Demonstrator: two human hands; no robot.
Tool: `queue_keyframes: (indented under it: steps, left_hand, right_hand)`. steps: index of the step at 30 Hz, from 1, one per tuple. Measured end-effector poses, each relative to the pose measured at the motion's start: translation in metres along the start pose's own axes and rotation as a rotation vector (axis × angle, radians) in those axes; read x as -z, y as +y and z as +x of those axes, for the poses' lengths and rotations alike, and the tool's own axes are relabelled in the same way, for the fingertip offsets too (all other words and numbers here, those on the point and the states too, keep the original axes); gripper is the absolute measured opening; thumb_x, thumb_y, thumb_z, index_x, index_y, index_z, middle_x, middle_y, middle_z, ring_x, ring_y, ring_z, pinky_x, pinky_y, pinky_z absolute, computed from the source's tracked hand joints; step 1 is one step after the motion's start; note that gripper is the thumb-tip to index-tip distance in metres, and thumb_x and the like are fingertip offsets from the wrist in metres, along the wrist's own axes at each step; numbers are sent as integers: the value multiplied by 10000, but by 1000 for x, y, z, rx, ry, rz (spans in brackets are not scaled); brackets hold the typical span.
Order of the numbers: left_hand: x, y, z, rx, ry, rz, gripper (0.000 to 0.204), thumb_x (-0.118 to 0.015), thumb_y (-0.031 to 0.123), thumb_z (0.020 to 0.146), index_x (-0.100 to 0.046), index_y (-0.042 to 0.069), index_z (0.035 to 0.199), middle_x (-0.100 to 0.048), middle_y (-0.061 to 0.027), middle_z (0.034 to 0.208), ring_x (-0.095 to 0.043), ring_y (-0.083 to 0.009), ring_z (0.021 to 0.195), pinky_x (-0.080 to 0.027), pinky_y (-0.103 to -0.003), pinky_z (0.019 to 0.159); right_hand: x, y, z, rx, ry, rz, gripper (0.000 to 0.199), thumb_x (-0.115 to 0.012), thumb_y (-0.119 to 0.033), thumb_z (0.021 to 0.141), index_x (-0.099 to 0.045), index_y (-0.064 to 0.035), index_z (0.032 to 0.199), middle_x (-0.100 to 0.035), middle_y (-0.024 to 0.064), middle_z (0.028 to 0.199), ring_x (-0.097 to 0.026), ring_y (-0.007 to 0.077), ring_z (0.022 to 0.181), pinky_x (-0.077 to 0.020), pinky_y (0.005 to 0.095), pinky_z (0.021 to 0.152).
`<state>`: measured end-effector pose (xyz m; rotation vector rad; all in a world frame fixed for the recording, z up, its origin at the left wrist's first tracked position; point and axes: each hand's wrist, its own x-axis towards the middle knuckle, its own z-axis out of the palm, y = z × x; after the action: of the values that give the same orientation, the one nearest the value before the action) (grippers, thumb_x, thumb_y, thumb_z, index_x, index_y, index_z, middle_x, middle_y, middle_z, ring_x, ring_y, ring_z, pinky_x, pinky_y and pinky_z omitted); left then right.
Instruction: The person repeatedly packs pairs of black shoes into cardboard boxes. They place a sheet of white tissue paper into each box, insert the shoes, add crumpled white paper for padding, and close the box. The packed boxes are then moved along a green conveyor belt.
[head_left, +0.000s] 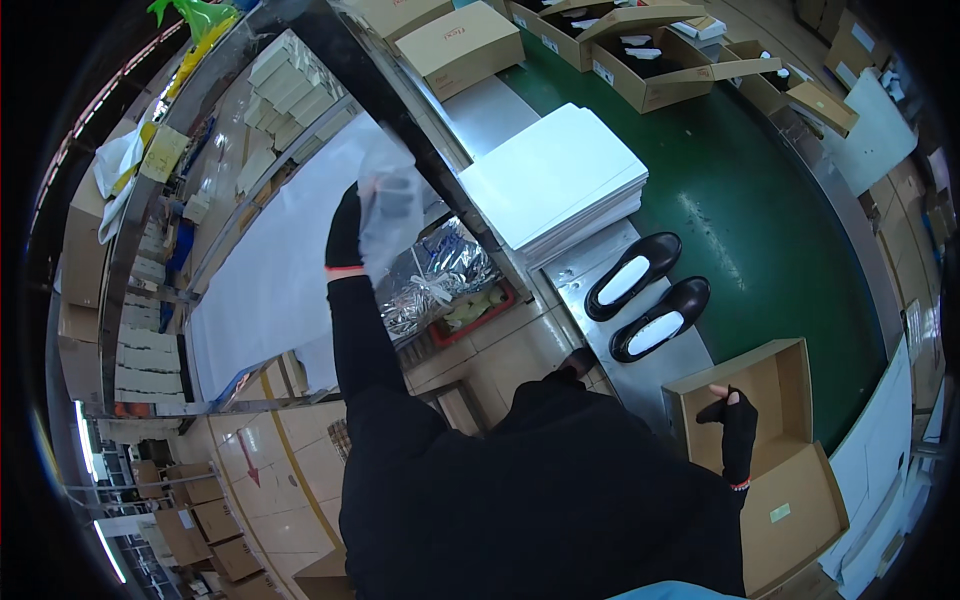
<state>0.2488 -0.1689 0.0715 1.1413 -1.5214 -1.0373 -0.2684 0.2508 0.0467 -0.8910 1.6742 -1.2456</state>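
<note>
My left hand (345, 228), in a black glove, is raised at the left. It grips a thin translucent white sheet (393, 205), blurred and crumpled, that covers most of its fingers. Over at the right, my right hand (738, 425) in a black fingerless glove hovers above an open brown shoebox (787, 400). Its fingers are a little apart and nothing shows in them. A pair of black shoes, one (663, 255) behind the other (690, 300), lies left of that box with white insoles showing. A stack of white paper (560, 175) sits just beyond the shoes.
A green conveyor belt (740, 240) runs beside the metal ledge (590, 265). Several open shoeboxes (650, 85) stand at its far end, and a closed box (460, 48) is beyond the paper. Silver wrapping (440, 280) and a red crate (475, 315) are below the ledge.
</note>
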Motion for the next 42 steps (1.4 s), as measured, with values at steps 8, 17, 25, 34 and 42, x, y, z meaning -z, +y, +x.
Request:
queue_keyframes:
  steps: [8, 17, 25, 34, 42]
  left_hand:
    - [59, -15, 14, -614, 1126, -106, 308, -436, 110, 959, -526, -39, 1213, -581, -180, 1185, -561, -254, 1096, -422, -342, 982]
    - [90, 17, 24, -90, 716, 1070, 331, -369, 163, 995, -510, -42, 1213, -555, -156, 1162, -536, -229, 1086, -403, -326, 984]
    - [-289, 101, -162, -436, -1011, 119, 342, -378, 238, 1003, -576, -16, 1119, -603, -107, 997, -576, -195, 952, -435, -299, 901]
    - [8, 68, -37, -13, -47, -543, 441, -456, 434, 984, -609, 21, 1005, -552, -29, 744, -542, -129, 693, -442, -249, 698]
    - [172, -81, -27, 660, 518, 1004, 463, -674, 497, 741, -687, 34, 760, -690, -114, 709, -670, -273, 642, -521, -400, 659]
  right_hand:
    - [-14, -25, 4, 130, -17, -254, 286, -463, -152, 980, -589, 17, 1175, -637, 71, 827, -607, 131, 789, -480, 284, 759]
    - [7, 10, 0, -30, -181, 202, 562, -408, -470, 980, -515, 5, 1259, -660, 119, 876, -644, 205, 815, -494, 325, 780]
    - [-78, -30, 51, 144, -441, 91, 662, -573, -363, 914, -338, -47, 1445, -445, 125, 1398, -499, 259, 1194, -406, 349, 966]
    - [0, -21, 55, 246, 146, -137, 330, -590, -168, 905, -583, 14, 1180, -595, 155, 1195, -555, 229, 1081, -433, 347, 898]
    - [82, -29, 3, 251, 555, -279, 346, -590, -155, 905, -574, 21, 1203, -591, 163, 1209, -557, 208, 1054, -439, 325, 885]
